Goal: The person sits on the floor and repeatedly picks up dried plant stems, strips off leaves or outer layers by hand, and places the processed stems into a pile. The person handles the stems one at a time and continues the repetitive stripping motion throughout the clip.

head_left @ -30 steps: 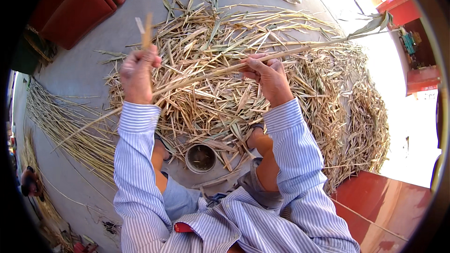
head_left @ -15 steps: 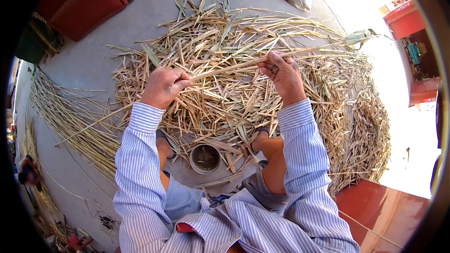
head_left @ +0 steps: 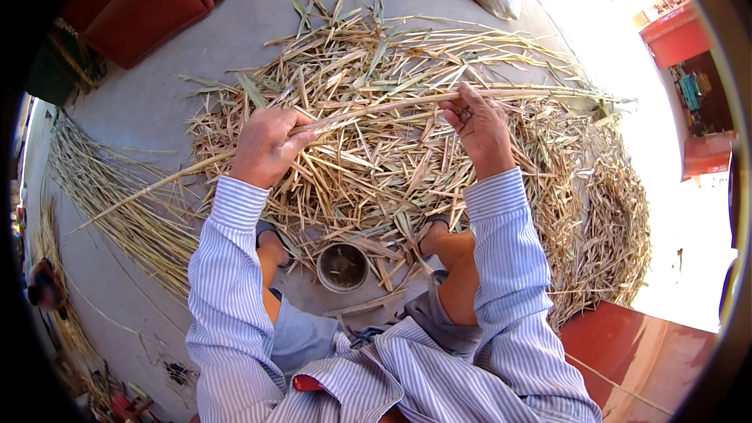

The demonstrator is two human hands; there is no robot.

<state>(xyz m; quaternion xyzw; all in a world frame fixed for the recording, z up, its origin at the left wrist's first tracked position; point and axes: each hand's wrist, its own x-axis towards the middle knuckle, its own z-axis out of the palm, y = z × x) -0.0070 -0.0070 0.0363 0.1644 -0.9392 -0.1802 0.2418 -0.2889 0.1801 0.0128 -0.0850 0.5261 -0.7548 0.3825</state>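
Above straw heap (head_left: 352, 180), long pale stalk (head_left: 380, 110) was held: in left hand (head_left: 268, 146) with fingers (head_left: 300, 140) closed around it, in right hand (head_left: 481, 129) pinched between fingertips (head_left: 471, 95). Dark writing was seen on pale panel (head_left: 667, 5) at upper right.

Room opens between the forearms (head_left: 235, 258) above the bowl (head_left: 342, 289); the stalk (head_left: 377, 111) bars beyond.

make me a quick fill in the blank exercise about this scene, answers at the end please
1. The long stalk is held by the left hand and the ____.
2. The round bowl stands on the floor ____ the person's two feet.
3. The bundle of thin stalks lies toward the ____ side of the picture.
4. The shirt sleeves are patterned with thin ____.

Missing words: right hand; between; left; stripes
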